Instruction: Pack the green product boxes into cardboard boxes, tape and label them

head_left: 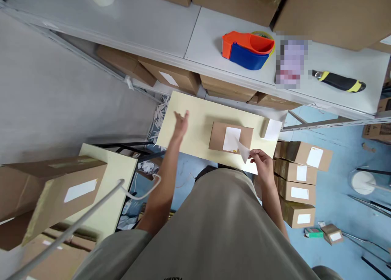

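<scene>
A small cardboard box [216,136] lies on the pale yellow table [195,109], with a white label [229,138] on its top. My right hand [262,162] pinches a thin slip of white paper [243,150] at the table's near edge, and the paper's tip overlaps the box's label in the view. Over the left part of the table, my left hand [181,126] holds nothing, its fingers apart. A white block, perhaps a stack of labels [273,129], sits to the right of the box.
Above the table runs a grey shelf [152,23] bearing an orange and blue tape dispenser [249,51], a utility knife [339,81] and large cartons. Labelled boxes [301,173] are stacked on the floor at right. At left, another table [122,166] holds a big carton [70,190].
</scene>
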Action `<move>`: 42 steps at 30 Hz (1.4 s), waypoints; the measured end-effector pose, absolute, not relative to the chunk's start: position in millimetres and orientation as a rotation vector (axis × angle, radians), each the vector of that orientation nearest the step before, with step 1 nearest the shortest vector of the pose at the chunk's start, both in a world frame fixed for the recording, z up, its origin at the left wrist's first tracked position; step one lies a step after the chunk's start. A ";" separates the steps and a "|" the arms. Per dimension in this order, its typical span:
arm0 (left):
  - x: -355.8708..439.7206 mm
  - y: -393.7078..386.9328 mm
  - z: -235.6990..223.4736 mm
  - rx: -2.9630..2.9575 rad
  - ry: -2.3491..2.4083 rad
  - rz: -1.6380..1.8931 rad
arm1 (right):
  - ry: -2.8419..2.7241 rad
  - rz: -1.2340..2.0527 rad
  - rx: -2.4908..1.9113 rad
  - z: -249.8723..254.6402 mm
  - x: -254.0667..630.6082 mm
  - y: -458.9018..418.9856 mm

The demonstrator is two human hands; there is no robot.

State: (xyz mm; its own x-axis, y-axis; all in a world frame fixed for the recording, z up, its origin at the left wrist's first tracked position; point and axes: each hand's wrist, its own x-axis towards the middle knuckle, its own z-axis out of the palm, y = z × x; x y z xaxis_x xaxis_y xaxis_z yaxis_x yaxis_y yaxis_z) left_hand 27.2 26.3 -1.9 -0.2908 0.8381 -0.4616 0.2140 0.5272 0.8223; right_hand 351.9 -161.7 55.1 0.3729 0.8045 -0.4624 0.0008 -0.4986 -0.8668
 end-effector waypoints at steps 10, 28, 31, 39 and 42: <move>151.4 -129.5 29.5 0.423 0.971 0.791 | -1.390 0.567 -1.827 68.6 323.8 -179.2; 122.7 -153.7 2.5 0.521 1.139 1.043 | -1.500 0.869 -1.740 37.8 301.1 -200.4; 122.0 -158.0 1.5 0.542 1.149 1.005 | -1.197 0.953 -1.795 26.6 315.9 -188.4; 123.6 -158.8 2.8 0.634 1.105 0.919 | -0.815 1.309 -1.719 12.6 329.9 -171.5; 124.3 -156.9 1.1 0.650 1.093 0.893 | -0.779 1.369 -1.681 11.6 330.8 -170.3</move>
